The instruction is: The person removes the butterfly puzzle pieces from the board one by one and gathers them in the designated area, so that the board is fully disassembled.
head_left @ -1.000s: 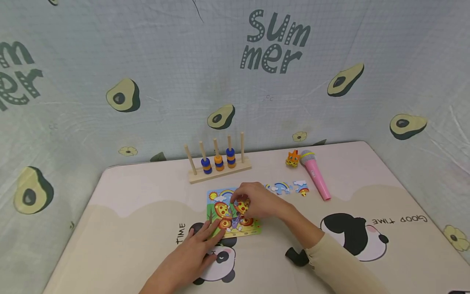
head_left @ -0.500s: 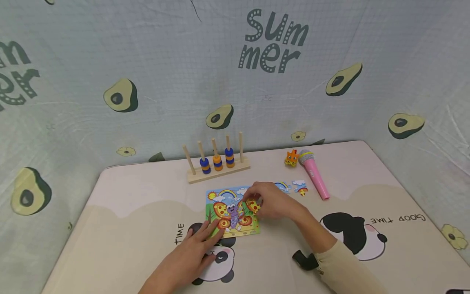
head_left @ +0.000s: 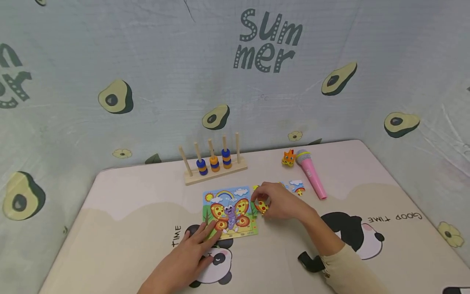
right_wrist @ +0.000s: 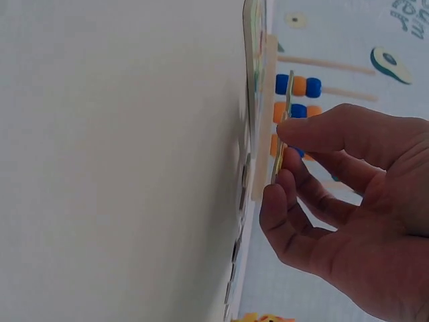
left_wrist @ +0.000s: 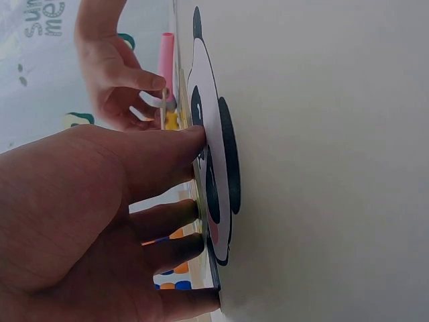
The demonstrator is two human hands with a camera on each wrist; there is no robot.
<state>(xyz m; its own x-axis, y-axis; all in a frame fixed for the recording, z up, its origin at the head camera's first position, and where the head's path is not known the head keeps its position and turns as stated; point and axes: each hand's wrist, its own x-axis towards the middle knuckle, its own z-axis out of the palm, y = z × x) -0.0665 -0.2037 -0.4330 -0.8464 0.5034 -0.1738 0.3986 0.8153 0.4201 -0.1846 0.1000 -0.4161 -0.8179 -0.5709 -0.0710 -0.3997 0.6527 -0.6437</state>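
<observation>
A butterfly puzzle board (head_left: 242, 236) lies flat on the table. My left hand (head_left: 191, 258) rests at its lower left corner, straight fingertips on the board's edge; the left wrist view shows this hand (left_wrist: 80, 215) from the thumb side. Just off the board's right side, my right hand (head_left: 282, 200) pinches a puzzle piece (head_left: 262, 207) with a red and yellow wing pattern. In the right wrist view, the piece (right_wrist: 290, 90) is seen edge-on between thumb and fingers, above the table. Loose puzzle pieces (head_left: 296, 187) lie beyond the right hand, which partly hides them.
Behind the board stands a wooden peg stand (head_left: 216, 176) with blue and orange beads. At the back right are an orange toy figure (head_left: 288, 158) and a pink microphone (head_left: 312, 175). A patterned cloth wall (head_left: 165, 102) rises behind the table.
My right hand has moved right with the puzzle piece, from over the board to beside it. The butterfly's right wing area is now uncovered. My left hand has stayed at the board's corner.
</observation>
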